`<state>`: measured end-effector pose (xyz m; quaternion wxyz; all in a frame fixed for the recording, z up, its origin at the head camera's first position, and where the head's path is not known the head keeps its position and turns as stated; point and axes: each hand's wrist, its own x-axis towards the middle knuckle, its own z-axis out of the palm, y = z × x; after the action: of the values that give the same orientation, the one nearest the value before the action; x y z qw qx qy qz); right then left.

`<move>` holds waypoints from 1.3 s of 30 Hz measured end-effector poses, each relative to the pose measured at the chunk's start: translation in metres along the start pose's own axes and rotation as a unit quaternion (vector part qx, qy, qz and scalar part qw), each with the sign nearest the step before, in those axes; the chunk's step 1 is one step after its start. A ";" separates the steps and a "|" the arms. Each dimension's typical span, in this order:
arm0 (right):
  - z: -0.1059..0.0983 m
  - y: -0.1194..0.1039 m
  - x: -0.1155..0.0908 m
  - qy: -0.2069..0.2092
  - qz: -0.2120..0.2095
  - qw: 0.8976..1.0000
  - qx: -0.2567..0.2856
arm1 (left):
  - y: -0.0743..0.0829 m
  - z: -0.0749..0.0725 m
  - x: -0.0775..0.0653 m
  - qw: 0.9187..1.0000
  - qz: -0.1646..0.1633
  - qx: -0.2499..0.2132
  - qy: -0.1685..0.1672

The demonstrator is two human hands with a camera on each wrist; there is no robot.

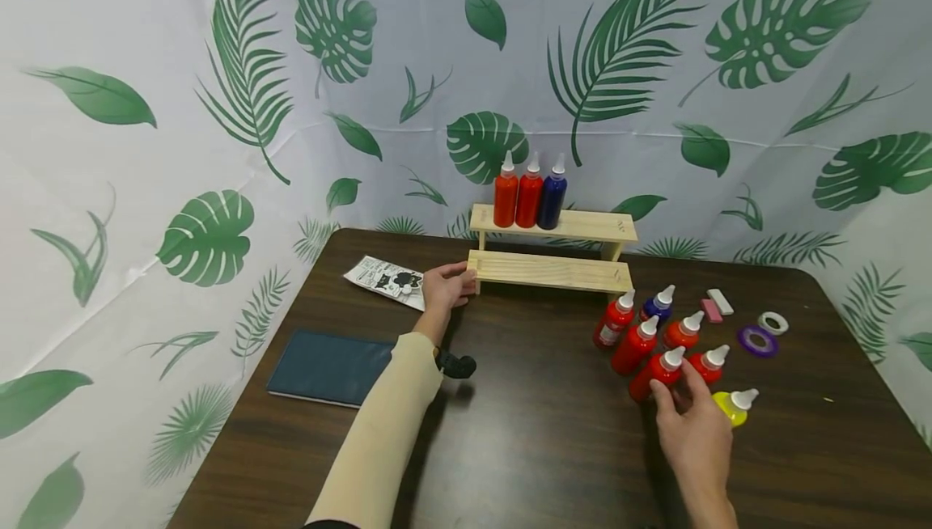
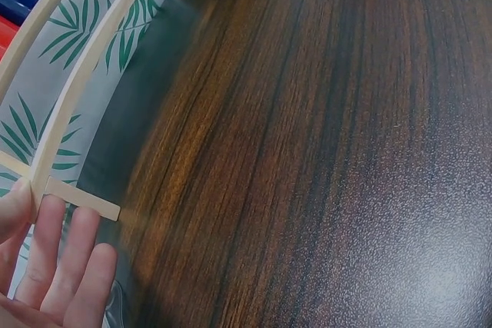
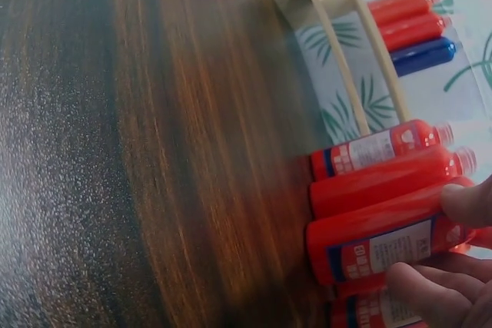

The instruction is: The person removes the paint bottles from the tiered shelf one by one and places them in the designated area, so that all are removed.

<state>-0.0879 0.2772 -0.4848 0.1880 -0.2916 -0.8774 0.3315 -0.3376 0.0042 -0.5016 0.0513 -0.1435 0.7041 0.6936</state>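
Note:
My left hand (image 1: pixel 446 286) pinches the left end of the lower board of a two-tier wooden rack (image 1: pixel 549 270); in the left wrist view the thumb lies against the board's edge with the fingers (image 2: pixel 77 259) next to it. Three bottles with white nozzle caps stand on the upper tier: an orange-red bottle (image 1: pixel 506 199), a red bottle (image 1: pixel 529 199) and a blue bottle (image 1: pixel 552 202). At the right, my right hand (image 1: pixel 695 432) grips a labelled red bottle (image 3: pixel 377 240) near its top, between thumb and fingers. Its base is close to the table, beside other red bottles (image 1: pixel 633 349).
Around the gripped bottle stand a blue bottle (image 1: pixel 658 305) and a yellow bottle (image 1: pixel 734 406). Behind them lie two tape rolls, one purple (image 1: pixel 757 353), and small pink and white blocks (image 1: pixel 711 311). A dark notebook (image 1: pixel 331 367) and a printed packet (image 1: pixel 384 280) lie at left.

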 end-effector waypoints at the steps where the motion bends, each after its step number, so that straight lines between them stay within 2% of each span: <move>1: 0.000 0.000 0.000 -0.004 0.003 1.000 -0.004 | 0.000 0.000 0.000 1.000 0.002 0.000 0.000; 6: -0.006 -0.005 0.000 0.005 -0.009 1.000 -0.004 | -0.002 0.001 0.004 1.000 0.005 0.004 -0.003; 12: -0.021 -0.027 -0.004 0.067 -0.071 0.995 0.037 | -0.002 0.001 0.006 1.000 0.008 0.005 -0.006; 16: -0.030 -0.043 0.001 0.127 -0.126 0.981 0.080 | -0.001 0.001 0.005 1.000 0.010 0.006 -0.007; 19: -0.033 -0.057 0.010 0.151 -0.171 0.967 0.117 | 0.000 0.001 0.006 1.000 0.010 0.006 -0.007; 20: -0.033 -0.062 0.014 0.147 -0.182 0.964 0.128 | -0.001 0.001 0.007 1.000 0.011 0.006 -0.007; 22: -0.032 -0.078 0.021 0.128 -0.188 0.965 0.130 | -0.001 0.000 0.008 1.000 0.013 0.009 -0.006; 25: -0.024 -0.104 0.034 0.074 -0.189 0.969 0.140 | 0.000 0.000 0.010 1.000 0.013 0.013 -0.006; 29: 0.002 -0.135 0.062 -0.009 -0.187 0.969 0.161 | 0.000 -0.001 0.011 1.000 0.013 0.016 -0.006; 33: 0.032 -0.163 0.097 -0.080 -0.181 0.967 0.158 | -0.002 -0.002 0.012 1.000 0.012 0.015 -0.006; 37: 0.052 -0.181 0.131 -0.112 -0.165 0.969 0.146 | -0.002 0.000 0.012 1.000 0.012 0.023 -0.010; 39: 0.058 -0.187 0.146 -0.116 -0.174 0.970 0.123 | -0.002 0.002 0.013 1.000 0.010 0.026 -0.011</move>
<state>-0.3019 0.2287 -0.3764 0.1745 -0.0687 -0.8828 0.4308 -0.3493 0.0044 -0.5074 0.0556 -0.1275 0.7229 0.6768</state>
